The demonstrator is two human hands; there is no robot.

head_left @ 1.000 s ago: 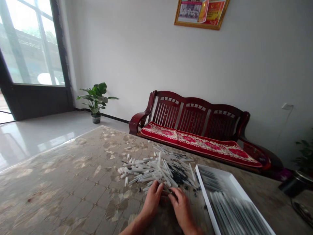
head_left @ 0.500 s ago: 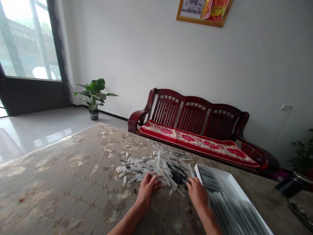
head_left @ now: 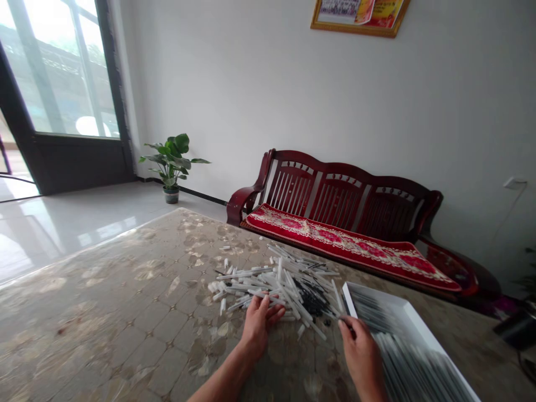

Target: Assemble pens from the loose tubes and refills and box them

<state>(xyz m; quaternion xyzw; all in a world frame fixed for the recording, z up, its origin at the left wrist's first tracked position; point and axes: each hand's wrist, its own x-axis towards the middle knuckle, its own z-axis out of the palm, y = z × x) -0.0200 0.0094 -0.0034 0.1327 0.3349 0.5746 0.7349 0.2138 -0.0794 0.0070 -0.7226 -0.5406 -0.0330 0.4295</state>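
A heap of white pen barrels and small black parts (head_left: 280, 283) lies on the patterned table (head_left: 125, 312). My left hand (head_left: 259, 324) rests on the near edge of the heap with its fingers curled onto several white pieces. My right hand (head_left: 362, 354) is at the left rim of a white tray (head_left: 412, 329) that holds rows of pens, and its fingers pinch something thin that I cannot make out.
A dark red wooden bench (head_left: 352, 215) with a red cushion stands behind the table against the wall. A potted plant (head_left: 172, 164) sits on the floor by the glass door (head_left: 58, 89). A framed picture (head_left: 360, 15) hangs above.
My hands have parted: the right one moved right from the heap to the tray's rim, and the left one stays on the heap. The camera has shifted a little.
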